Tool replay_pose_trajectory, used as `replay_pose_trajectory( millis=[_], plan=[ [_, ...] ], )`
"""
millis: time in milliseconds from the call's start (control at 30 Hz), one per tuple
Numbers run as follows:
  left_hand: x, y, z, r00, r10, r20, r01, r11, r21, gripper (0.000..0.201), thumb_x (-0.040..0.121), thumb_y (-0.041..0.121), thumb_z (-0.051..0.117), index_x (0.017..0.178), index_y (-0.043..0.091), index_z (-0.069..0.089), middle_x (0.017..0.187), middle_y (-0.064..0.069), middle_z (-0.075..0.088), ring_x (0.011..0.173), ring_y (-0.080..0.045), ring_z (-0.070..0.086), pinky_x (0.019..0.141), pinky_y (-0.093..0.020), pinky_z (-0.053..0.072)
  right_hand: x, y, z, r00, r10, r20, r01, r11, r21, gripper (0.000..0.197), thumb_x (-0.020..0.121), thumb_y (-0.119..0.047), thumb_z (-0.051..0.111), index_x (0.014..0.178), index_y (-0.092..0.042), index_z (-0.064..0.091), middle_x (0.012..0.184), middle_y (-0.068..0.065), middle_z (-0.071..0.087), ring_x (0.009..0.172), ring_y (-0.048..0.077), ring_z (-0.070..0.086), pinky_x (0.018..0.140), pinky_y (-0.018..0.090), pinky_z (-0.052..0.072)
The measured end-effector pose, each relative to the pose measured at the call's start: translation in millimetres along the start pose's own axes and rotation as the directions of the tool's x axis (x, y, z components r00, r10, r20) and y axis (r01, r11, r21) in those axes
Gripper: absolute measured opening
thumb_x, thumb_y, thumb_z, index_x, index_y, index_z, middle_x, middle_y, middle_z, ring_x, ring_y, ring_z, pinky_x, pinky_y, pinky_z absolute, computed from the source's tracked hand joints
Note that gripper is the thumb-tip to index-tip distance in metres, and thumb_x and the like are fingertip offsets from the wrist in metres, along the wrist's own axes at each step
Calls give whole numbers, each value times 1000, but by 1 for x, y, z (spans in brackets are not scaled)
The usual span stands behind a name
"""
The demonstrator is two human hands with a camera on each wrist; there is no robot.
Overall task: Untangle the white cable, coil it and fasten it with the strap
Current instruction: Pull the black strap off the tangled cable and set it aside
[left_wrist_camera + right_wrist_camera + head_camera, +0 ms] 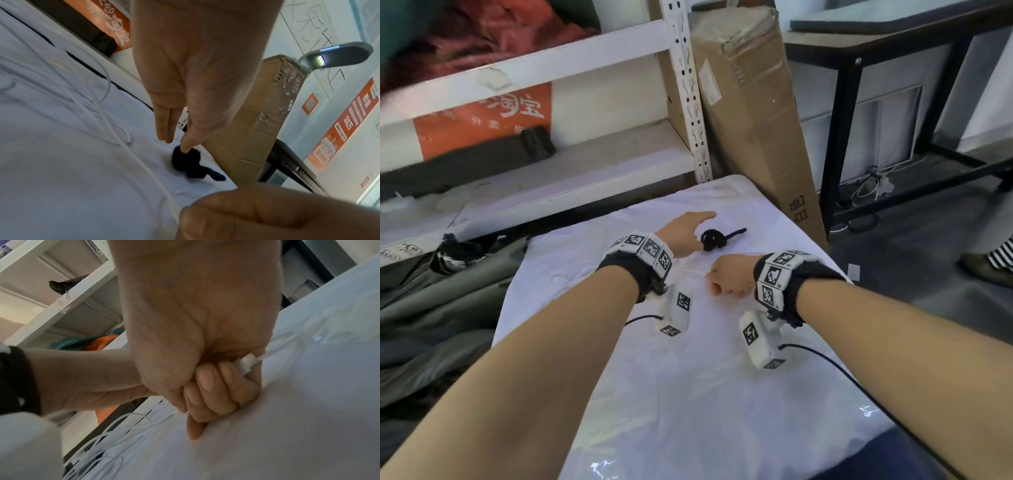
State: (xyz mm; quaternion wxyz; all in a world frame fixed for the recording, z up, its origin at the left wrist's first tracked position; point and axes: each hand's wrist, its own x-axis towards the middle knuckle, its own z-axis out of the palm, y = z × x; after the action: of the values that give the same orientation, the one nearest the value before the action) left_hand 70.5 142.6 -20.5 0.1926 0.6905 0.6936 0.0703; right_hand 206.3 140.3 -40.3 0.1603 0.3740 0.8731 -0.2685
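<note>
A small black strap (717,240) lies bunched on the white-covered table (688,394), at its far end. My left hand (688,229) reaches over it with straight fingers; in the left wrist view one fingertip (186,150) touches the strap (187,162). My right hand (724,281) is a fist just near of the strap and grips the white cable's plug end (245,364). The thin white cable (131,151) runs from that fist leftward into loose loops (115,426) on the cloth.
A white metal shelf rack (688,102) stands behind the table, a tall cardboard box (750,113) leans at the far right corner, and a black-framed table (859,102) is beyond it. Grey fabric (431,308) lies at the left. Another person's foot (989,267) shows far right.
</note>
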Motion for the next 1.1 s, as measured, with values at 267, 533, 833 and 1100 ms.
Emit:
replay_pose_trajectory(
  millis=[267,533,833,1100],
  plan=[
    [-57,-14,-21,998,7,-65,-34,904,-425,27,96,14,51,121,19,62,125,2,62,114,-10,56,102,-24,38,-12,-18,-15,999,-41,16,17,693,721,37,103,-26,31,79,-11,54,43,-6,31,27,6,23,33,16,17],
    [-135,-27,-54,992,71,-104,-119,797,-592,24,95,38,51,87,25,70,83,2,64,79,-9,55,83,-29,42,-44,-58,-39,910,-413,-30,105,161,981,33,103,-26,28,79,-13,47,44,-10,29,32,2,25,38,15,16],
    [-186,-51,-59,957,-108,-267,-137,646,-751,7,85,18,64,84,17,70,87,-12,55,77,-19,47,82,-34,36,-59,-80,-16,896,-443,-28,96,133,986,31,102,-20,29,101,-6,57,46,-8,32,34,3,30,40,16,23],
    [-199,-56,-54,962,-101,-255,-148,591,-793,17,93,9,53,104,12,67,75,4,57,64,-7,51,69,-19,47,-68,-92,-6,903,-427,47,2,113,994,23,98,-12,32,84,-9,50,60,-2,46,48,7,47,48,15,44]
  ],
)
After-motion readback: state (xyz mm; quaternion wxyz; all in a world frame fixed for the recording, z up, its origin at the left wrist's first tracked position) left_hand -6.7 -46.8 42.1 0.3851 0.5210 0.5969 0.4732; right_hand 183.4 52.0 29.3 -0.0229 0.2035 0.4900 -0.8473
